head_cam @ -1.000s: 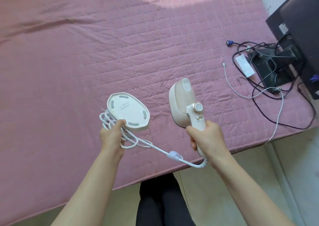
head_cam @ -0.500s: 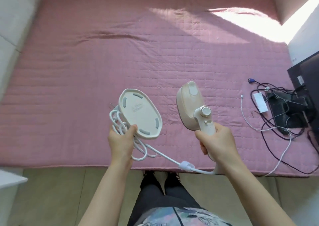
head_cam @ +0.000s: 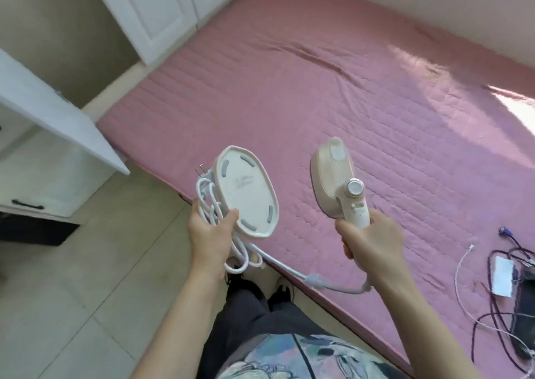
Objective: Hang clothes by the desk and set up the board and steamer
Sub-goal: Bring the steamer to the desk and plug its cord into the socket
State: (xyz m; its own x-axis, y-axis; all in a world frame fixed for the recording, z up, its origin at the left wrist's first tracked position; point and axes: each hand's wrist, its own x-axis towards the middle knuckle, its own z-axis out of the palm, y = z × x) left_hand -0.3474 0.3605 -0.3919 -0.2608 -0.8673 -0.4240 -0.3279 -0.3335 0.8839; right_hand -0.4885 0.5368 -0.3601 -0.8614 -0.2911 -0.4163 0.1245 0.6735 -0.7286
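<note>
My right hand [head_cam: 369, 241] grips the handle of a cream handheld steamer [head_cam: 337, 182], held head-up above the pink quilted mattress [head_cam: 333, 83]. My left hand [head_cam: 210, 232] holds the steamer's oval white base [head_cam: 246, 192], its underside facing me, together with a coiled bundle of white power cord [head_cam: 212, 211]. The plug prongs stick out behind the base. The cord [head_cam: 315, 279] runs from the bundle under both hands to the bottom of the steamer's handle.
A white desk [head_cam: 58, 124] with a drawer stands at the left over beige floor tiles [head_cam: 72, 292]. White cabinet doors [head_cam: 156, 11] rise at the top. Tangled dark and white cables [head_cam: 498, 300] lie on the mattress at the lower right. My legs show below.
The view has swung to the left, bringing the desk, cabinets and floor into sight. Both hands keep their hold on the steamer, base and cord. The monitor at the right has left the view.
</note>
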